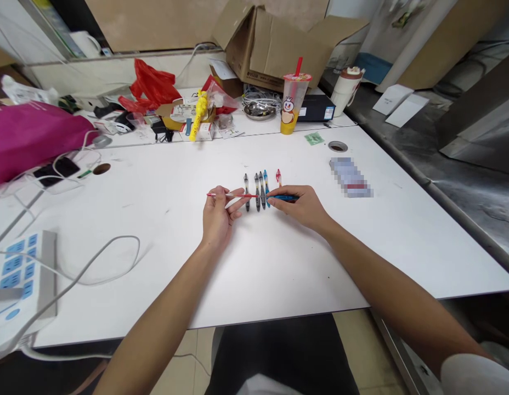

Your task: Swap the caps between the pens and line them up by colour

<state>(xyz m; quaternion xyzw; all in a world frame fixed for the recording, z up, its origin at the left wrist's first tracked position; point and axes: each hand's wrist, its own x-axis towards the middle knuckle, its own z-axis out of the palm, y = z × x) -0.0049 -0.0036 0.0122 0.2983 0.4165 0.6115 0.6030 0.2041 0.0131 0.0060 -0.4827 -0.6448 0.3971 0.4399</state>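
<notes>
A: Handling, biggest first?
B: Blue barrel (pixel 286 197): looks like stiff plastic, light, probably slick. I'd pinch it mid-length, nose clear. Red-ended refill (pixel 239 195): thinner, lighter still; I'd expect it to flex or kink if squeezed. Light pinch on the tube, off the tip.
A: Where are they against your grip?
B: Both above the white table (pixel 275 269), crossing my view of the pen row (pixel 262 186). Barrel's clamped between right hand (pixel 304 204) thumb and fingers, nose pointing left. Refill's pinched under my left hand (pixel 217 216) thumb, lying across the fingers, other fingers loosely spread; most of it sticks out right, roughly in line with the barrel.
A: Ends touching?
B: Can't tell; too small.
</notes>
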